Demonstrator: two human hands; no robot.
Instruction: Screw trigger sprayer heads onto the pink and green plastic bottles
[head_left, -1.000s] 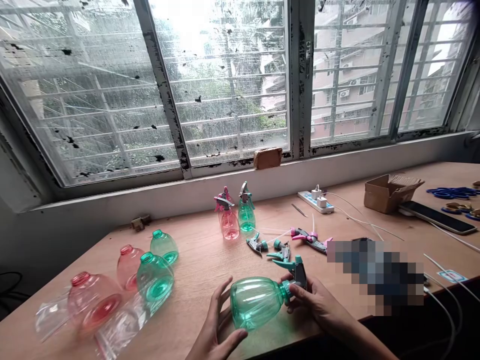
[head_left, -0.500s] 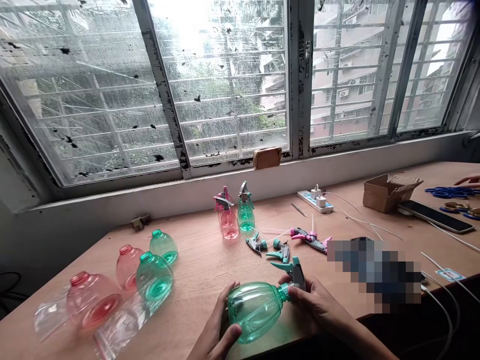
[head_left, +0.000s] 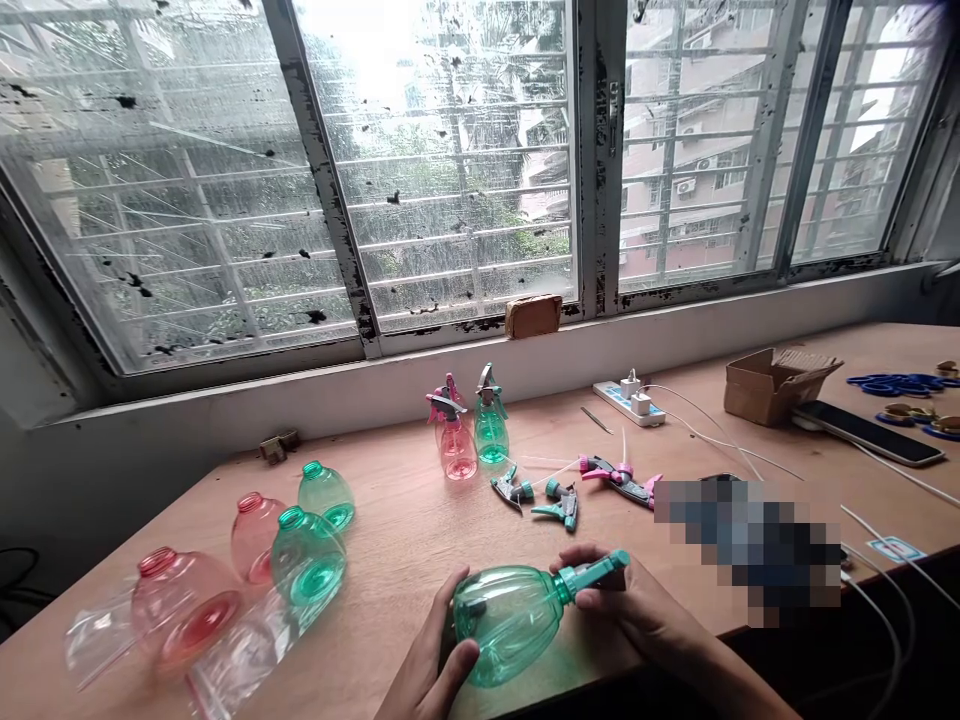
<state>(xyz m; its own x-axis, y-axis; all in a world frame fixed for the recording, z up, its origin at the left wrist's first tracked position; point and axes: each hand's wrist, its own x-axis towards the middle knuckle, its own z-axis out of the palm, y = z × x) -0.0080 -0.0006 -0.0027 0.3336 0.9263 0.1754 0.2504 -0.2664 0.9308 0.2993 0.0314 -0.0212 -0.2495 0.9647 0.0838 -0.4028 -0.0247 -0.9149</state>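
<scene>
Tilted on its side above the table's front edge is a green transparent spray bottle point(head_left: 510, 625). My left hand point(head_left: 439, 650) is closed around its base end. At the neck, my right hand point(head_left: 637, 605) grips the grey and green trigger sprayer point(head_left: 596, 572), which sits on the bottle's mouth. Beyond my hands lie two loose green-and-grey spray heads point(head_left: 559, 505) and several pink-and-grey ones point(head_left: 619, 480). At the left stand open-necked bottles, two pink point(head_left: 184, 605) and two green point(head_left: 309, 555).
A pink spray bottle point(head_left: 457, 448) and a green one point(head_left: 492, 435) with heads on stand near the window wall. A power strip point(head_left: 628, 403), cardboard box point(head_left: 776, 390), phone point(head_left: 870, 432) and blue-handled scissors point(head_left: 892, 384) are to the right. Plastic bags point(head_left: 240, 650) lie at left.
The trigger sprayer has turned on the bottle's neck; its trigger no longer points up and left. My right hand has turned with it, while my left hand keeps the bottle nearly still.
</scene>
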